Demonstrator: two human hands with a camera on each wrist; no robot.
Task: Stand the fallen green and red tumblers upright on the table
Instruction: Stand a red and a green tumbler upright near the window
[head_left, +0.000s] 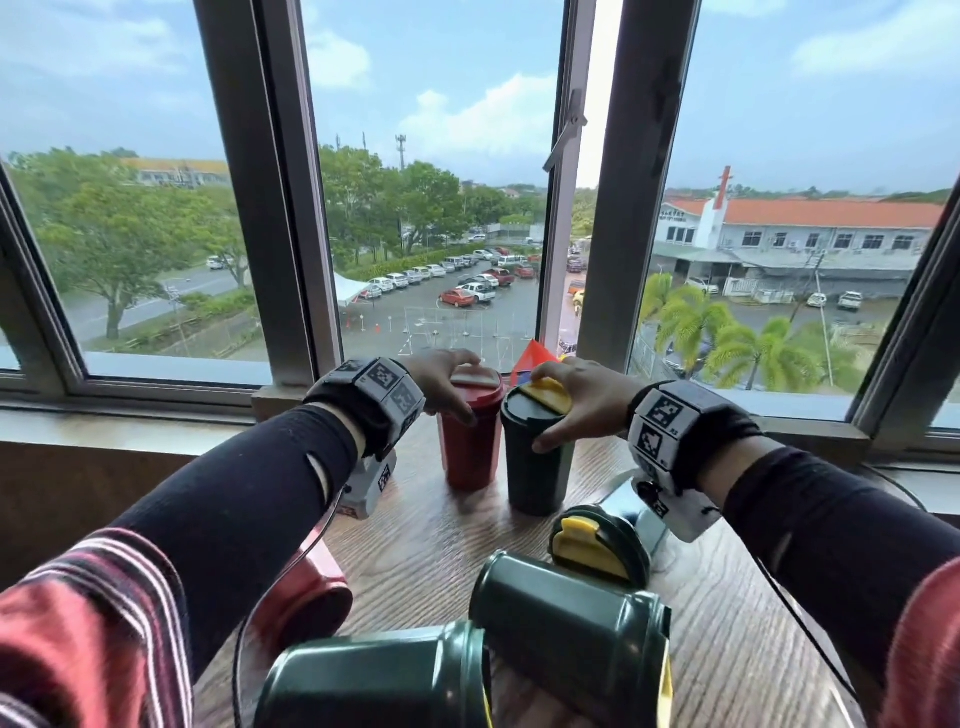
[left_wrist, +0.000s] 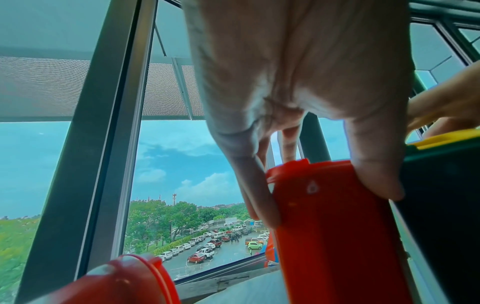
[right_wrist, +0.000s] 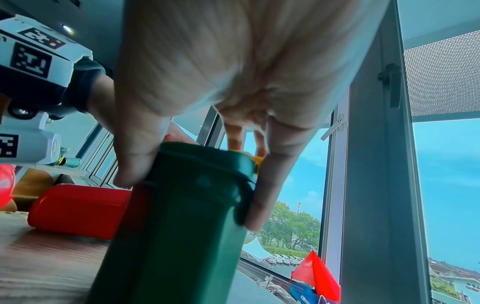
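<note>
Red tumbler: upright at the far end of the counter, red lid with a pale flap, gripped at the rim.

Dark green tumbler: upright just beside the red one on its right, yellow flap on its lid, gripped at the rim.

Second red tumbler: on its side at the counter's left edge, partly hidden by a sleeve.

Three more green tumblers, all on their sides, near end: one showing its yellow-flapped lid, one in the middle, one nearest, base facing the viewer.
</note>
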